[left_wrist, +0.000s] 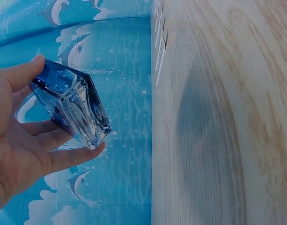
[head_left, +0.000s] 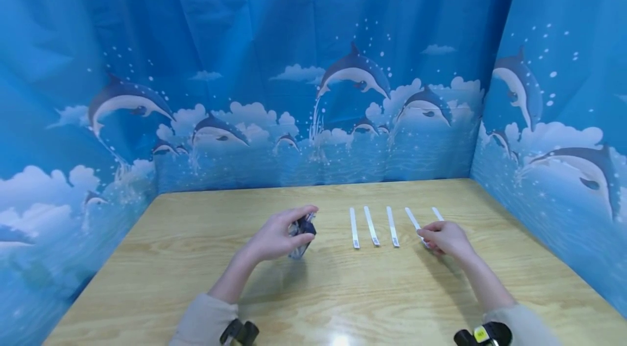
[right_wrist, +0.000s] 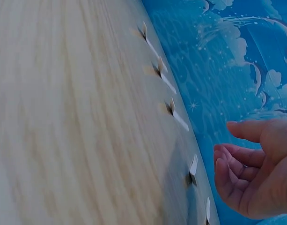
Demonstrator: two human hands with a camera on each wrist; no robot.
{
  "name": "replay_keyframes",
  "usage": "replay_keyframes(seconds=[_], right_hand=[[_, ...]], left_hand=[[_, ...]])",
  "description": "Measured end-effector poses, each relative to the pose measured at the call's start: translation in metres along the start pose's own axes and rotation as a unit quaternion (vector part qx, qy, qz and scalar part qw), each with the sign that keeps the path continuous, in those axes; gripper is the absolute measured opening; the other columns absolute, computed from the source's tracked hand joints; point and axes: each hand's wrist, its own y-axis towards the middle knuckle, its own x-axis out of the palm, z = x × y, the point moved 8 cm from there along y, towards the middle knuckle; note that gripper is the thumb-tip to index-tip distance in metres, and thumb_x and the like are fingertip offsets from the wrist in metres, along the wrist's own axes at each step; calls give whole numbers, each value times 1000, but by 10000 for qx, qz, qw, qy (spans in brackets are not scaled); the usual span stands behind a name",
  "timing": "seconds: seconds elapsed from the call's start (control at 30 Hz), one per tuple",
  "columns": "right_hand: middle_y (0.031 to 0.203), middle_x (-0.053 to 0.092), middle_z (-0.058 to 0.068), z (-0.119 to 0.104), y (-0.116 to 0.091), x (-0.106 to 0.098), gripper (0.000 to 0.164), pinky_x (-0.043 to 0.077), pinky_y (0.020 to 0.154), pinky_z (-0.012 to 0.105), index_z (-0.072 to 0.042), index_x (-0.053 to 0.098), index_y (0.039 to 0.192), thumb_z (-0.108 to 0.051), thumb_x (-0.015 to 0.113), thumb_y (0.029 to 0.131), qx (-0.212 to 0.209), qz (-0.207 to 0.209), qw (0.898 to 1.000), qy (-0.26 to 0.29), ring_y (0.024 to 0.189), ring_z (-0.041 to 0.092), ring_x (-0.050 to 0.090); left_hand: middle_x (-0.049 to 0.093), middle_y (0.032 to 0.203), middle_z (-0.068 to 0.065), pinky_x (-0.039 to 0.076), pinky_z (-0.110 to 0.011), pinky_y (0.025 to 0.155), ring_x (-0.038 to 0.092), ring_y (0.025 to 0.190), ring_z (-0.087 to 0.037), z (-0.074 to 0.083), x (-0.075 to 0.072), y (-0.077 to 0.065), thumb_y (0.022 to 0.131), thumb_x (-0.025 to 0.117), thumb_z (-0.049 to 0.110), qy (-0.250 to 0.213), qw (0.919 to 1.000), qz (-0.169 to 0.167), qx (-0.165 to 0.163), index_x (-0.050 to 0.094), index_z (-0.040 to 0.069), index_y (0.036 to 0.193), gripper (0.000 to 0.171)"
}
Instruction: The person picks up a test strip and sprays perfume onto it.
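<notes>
My left hand [head_left: 278, 234] holds a faceted clear and dark blue glass bottle [left_wrist: 70, 103], tilted, above the table. In the left wrist view its thumb is at the blue end and its fingers lie along the lower side. Several narrow white paper strips [head_left: 369, 225] lie in a row on the table; in the right wrist view their near ends bend upward. Over the fourth strip [head_left: 412, 218] from the left hovers my right hand [head_left: 447, 238]. Its fingers are loosely curled, with the thumb apart and nothing between them [right_wrist: 260, 168]. It partly hides the rightmost strip [head_left: 437, 214].
The light wood-grain table [head_left: 343, 291] reaches back to a blue dolphin-print curtain [head_left: 274, 63], which also hangs along both sides. Dark wrist cameras sit on both forearms, at the bottom of the head view.
</notes>
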Motion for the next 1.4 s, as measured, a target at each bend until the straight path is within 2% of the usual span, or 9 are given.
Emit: replay_keyframes(seconds=[0.23,0.5,0.8,1.07,1.23,1.4], right_hand=[[76,62,5,-14,5,11,38,51,56,27,15,60,105,-19,63,87,-61,46,10000,-2,64,11,55],[86,63,9,-19,13,22,42,52,62,27,17,56,111,-18,61,89,142,85,9976,672,72,11,56],[75,62,3,-5,19,35,39,52,58,23,16,54,110,-13,63,87,462,287,9850,1638,63,7,58],[71,62,1,5,16,37,34,50,54,21,14,56,108,-12,63,86,634,809,9760,1918,61,7,57],[70,62,2,5,14,40,35,50,54,20,15,58,108,-12,64,86,549,1016,9794,1658,60,7,56],[73,63,5,2,11,39,34,46,52,21,12,62,103,-15,67,83,366,1264,9886,730,57,9,54]], left_hand=[[46,138,-1,40,-46,97,45,123,-26,0,0,2,89,64,30,33,10000,-16,15,44,25,138,54],[48,136,-2,42,-47,94,48,119,-27,1,0,3,88,64,29,16,10000,28,15,45,25,138,54],[48,136,-3,42,-46,95,48,119,-27,2,1,3,88,64,28,-60,9999,-42,102,45,23,138,54],[49,135,-3,43,-46,93,49,118,-27,0,3,3,89,64,30,-85,9999,-50,99,45,24,138,53],[50,135,-4,44,-46,92,50,117,-26,-2,5,4,89,63,31,-106,9999,-74,92,45,24,138,53],[49,135,-3,43,-45,93,49,118,-26,-2,6,5,89,63,30,-154,9998,-85,85,44,24,138,53]])
